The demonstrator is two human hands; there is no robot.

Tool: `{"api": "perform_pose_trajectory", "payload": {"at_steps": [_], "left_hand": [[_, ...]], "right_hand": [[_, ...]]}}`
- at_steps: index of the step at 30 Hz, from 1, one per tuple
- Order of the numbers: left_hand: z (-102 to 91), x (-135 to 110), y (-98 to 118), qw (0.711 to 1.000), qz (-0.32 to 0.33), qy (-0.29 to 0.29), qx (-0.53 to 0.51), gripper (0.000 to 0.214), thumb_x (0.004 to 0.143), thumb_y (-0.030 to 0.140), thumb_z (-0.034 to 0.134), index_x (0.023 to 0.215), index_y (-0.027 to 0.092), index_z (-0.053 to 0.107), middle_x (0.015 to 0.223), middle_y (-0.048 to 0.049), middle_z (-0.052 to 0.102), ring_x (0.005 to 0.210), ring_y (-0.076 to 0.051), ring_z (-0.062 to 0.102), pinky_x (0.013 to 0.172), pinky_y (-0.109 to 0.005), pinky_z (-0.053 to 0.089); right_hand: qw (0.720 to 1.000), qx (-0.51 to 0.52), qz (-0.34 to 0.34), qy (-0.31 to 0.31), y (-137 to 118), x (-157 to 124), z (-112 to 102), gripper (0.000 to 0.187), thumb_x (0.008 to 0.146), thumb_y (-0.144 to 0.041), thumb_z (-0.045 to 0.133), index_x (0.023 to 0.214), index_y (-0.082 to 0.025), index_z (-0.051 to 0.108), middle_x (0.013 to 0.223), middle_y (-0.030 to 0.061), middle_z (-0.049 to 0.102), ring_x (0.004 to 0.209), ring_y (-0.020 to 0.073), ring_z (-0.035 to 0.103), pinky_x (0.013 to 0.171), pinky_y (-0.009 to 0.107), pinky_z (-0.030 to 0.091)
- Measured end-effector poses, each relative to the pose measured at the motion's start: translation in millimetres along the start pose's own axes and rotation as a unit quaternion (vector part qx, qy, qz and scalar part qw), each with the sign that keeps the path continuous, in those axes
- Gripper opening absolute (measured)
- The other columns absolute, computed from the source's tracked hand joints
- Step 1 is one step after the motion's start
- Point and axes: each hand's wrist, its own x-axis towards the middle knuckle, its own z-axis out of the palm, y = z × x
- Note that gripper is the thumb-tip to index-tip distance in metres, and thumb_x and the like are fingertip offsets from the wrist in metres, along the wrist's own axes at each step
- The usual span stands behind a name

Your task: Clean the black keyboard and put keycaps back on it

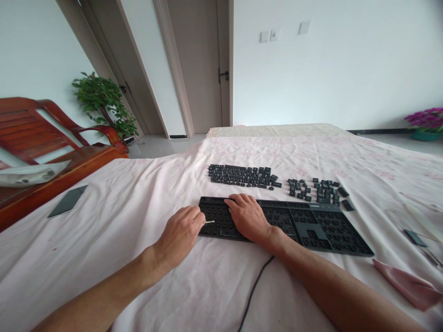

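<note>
A black keyboard point(313, 233) with its keycaps taken off lies on a pale pink cloth. My left hand point(183, 233) is closed on a cotton swab point(210, 222), whose white tip reaches over the bare key sockets at the keyboard's left end. Resting across the keyboard's left-middle part, my right hand point(248, 214) has its fingers spread and hides some of the sockets. Loose black keycaps point(242, 176) lie in rows behind the keyboard. Further right sits a second group of keycaps point(325, 190), some scattered.
A black cable point(254, 286) runs from the keyboard toward me. On the right are a folded pink cloth point(408, 283) and a small dark object point(414, 238) near thin tools. A dark flat panel point(67, 201) lies at the left, near a wooden bench point(93, 159).
</note>
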Motion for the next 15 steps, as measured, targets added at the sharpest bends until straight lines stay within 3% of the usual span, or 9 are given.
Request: {"api": "perform_pose_trajectory", "payload": {"at_steps": [5, 15], "left_hand": [[-3.7, 0.0, -2.4, 1.000, -0.005, 0.005, -0.018, 0.019, 0.092, 0.013, 0.045, 0.077, 0.019, 0.055, 0.081, -0.0028, 0.056, 0.079, -0.018, 0.053, 0.073, -0.032, 0.043], [9.1, 13.3, -42.7, 0.996, -0.067, 0.052, 0.019, 0.017, 0.092, 0.016, 0.046, 0.079, 0.019, 0.056, 0.083, -0.0034, 0.057, 0.082, -0.018, 0.055, 0.076, -0.032, 0.043]], "right_hand": [[1.000, -0.003, -0.005, -0.001, -0.1, 0.3, -0.5, 0.031, 0.093, -0.020, 0.043, 0.120, -0.021, 0.060, 0.118, 0.0091, 0.059, 0.104, 0.0238, 0.050, 0.089, 0.037, 0.036], [1.000, -0.002, -0.004, -0.003, -0.6, 0.2, -1.5, 0.032, 0.093, -0.020, 0.043, 0.121, -0.020, 0.059, 0.118, 0.0103, 0.059, 0.105, 0.0242, 0.050, 0.090, 0.037, 0.035]]}}
